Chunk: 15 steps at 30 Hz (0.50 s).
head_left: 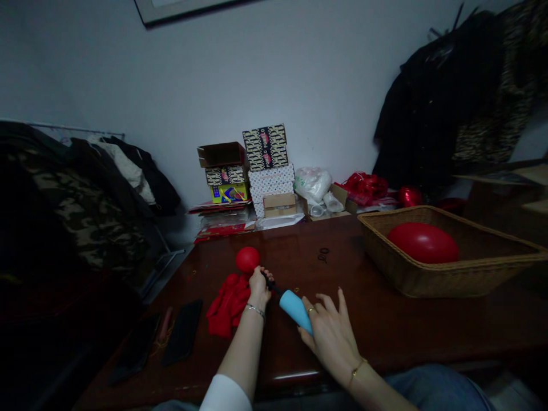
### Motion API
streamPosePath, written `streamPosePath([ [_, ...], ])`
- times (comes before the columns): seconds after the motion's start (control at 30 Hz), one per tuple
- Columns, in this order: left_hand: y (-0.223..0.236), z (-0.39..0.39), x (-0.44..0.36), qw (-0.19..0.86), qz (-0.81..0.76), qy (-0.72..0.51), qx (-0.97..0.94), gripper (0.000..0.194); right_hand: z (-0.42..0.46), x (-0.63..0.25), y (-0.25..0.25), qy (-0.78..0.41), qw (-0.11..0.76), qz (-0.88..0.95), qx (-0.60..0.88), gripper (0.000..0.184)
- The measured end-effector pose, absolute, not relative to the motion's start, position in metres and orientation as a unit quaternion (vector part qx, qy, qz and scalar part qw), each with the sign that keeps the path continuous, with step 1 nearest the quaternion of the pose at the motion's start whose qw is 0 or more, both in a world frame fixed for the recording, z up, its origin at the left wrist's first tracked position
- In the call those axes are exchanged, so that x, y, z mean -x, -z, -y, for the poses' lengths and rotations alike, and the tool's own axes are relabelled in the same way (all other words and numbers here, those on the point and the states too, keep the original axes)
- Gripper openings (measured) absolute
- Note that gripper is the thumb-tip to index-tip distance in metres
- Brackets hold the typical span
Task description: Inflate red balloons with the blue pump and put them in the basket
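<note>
My left hand (260, 285) is closed around the neck of a small, partly inflated red balloon (247, 259) and the black nozzle end of a hand balloon pump (295, 311). The balloon bulges out beyond my fist. My right hand (331, 337) has the pump's light-blue barrel between thumb and index finger, while its other fingers stretch out. The pump slants across the desk's front, its rear end partly hidden by my right hand. Beside my left wrist lies a pile of limp red balloons (226, 308).
A wicker basket (428, 279) holding a large inflated red balloon (423, 242) stands on the right of the brown desk (342, 262). Black bands (323, 254) lie mid-desk. Dark flat objects (183, 332) lie at left. Stacked boxes (272, 185) and bags line the back wall.
</note>
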State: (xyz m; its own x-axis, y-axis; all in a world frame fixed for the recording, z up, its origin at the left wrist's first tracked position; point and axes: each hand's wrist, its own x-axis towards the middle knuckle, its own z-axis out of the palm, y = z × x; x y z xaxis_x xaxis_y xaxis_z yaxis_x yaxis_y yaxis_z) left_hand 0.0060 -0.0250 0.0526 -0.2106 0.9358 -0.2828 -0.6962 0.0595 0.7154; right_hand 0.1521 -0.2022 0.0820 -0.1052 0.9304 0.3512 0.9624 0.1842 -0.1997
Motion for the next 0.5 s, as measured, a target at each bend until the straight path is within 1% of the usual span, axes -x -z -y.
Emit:
streamPosePath([
  [0.23,-0.053,0.030,-0.013,0.614,-0.411,-0.654,-0.164,0.021,0.177,-0.133,-0.079,0.050,0.208,0.730,0.648,0.056],
  [0.37,-0.052,0.028,-0.009,0.595,-0.418,-0.666,-0.165,0.021,0.175,-0.132,-0.074,0.052,0.195,0.734,0.649,0.063],
  [0.5,-0.049,0.022,-0.007,0.591,-0.424,-0.669,-0.157,0.018,0.181,-0.136,-0.073,0.069,0.197,0.742,0.637,0.060],
])
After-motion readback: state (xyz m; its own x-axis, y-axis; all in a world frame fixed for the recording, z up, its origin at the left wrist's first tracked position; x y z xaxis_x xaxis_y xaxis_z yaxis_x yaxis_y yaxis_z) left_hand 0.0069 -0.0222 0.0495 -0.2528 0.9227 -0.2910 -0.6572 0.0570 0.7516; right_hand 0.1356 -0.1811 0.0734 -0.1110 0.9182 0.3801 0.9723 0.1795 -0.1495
